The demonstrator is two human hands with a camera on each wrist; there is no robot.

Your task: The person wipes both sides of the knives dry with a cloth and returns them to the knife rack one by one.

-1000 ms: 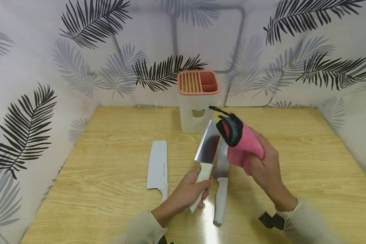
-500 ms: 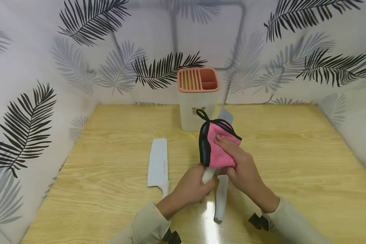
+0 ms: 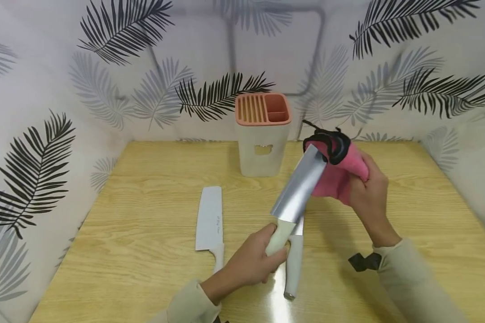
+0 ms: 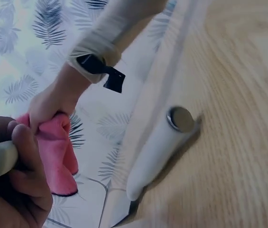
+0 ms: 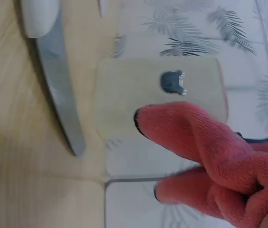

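Observation:
In the head view my left hand (image 3: 248,258) grips the pale handle of a kitchen knife (image 3: 300,186). Its broad, shiny blade is raised and slants up to the right. My right hand (image 3: 369,195) holds a folded pink cloth (image 3: 341,177) with black trim, right at the blade's tip; whether they touch I cannot tell. Beneath the raised knife, a second knife with a white handle (image 3: 293,269) lies on the table, its blade partly hidden. The right wrist view shows more of that blade (image 5: 62,90). To the left lies a white cleaver (image 3: 209,220), its handle end behind my left arm.
A white knife block (image 3: 262,157) with an orange slotted top and two side compartments stands at the back of the wooden table (image 3: 145,188). Leaf-patterned cloth (image 3: 117,98) rises behind and beside the table.
Half a second ago the cloth covered the left hand's knife. Since then my right hand has moved it up and right, baring the blade, which now leans further right than a second ago.

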